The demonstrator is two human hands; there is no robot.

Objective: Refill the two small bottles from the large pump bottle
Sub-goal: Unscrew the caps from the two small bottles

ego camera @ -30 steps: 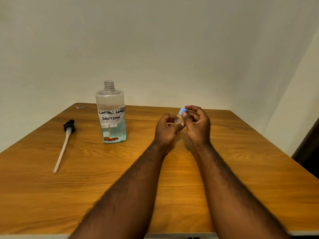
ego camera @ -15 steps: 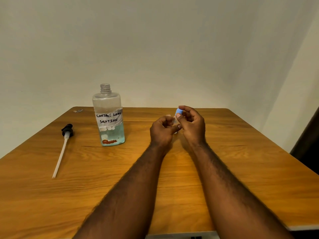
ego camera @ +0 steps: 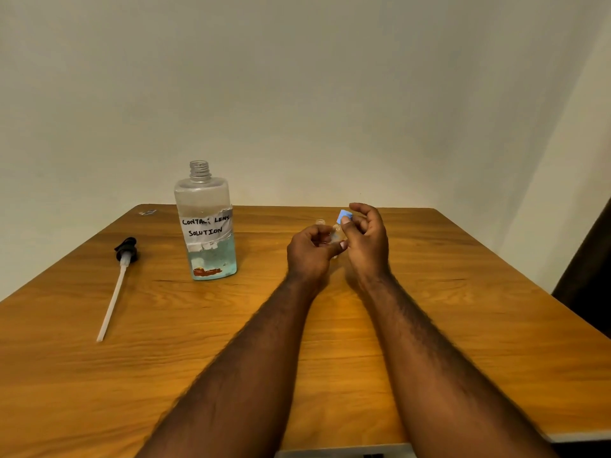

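The large clear bottle (ego camera: 206, 226), labelled "contact lens solution", stands uncapped at the table's middle left with pale blue liquid in its lower part. Its black pump with a long white tube (ego camera: 117, 285) lies on the table to the left. My left hand (ego camera: 310, 254) grips a small clear bottle (ego camera: 336, 238), mostly hidden by the fingers. My right hand (ego camera: 365, 241) pinches a small blue cap (ego camera: 344, 215) just above that bottle. A second small clear bottle (ego camera: 320, 222) peeks out behind my left hand.
The wooden table (ego camera: 429, 325) sits in a corner of pale walls. A tiny clear scrap (ego camera: 147, 212) lies at its far left edge. A dark object (ego camera: 591, 276) stands off the table's right side.
The blue cap has come away from the small bottle, now held slightly above and to the right of it. Both hands stay together at the table's middle.
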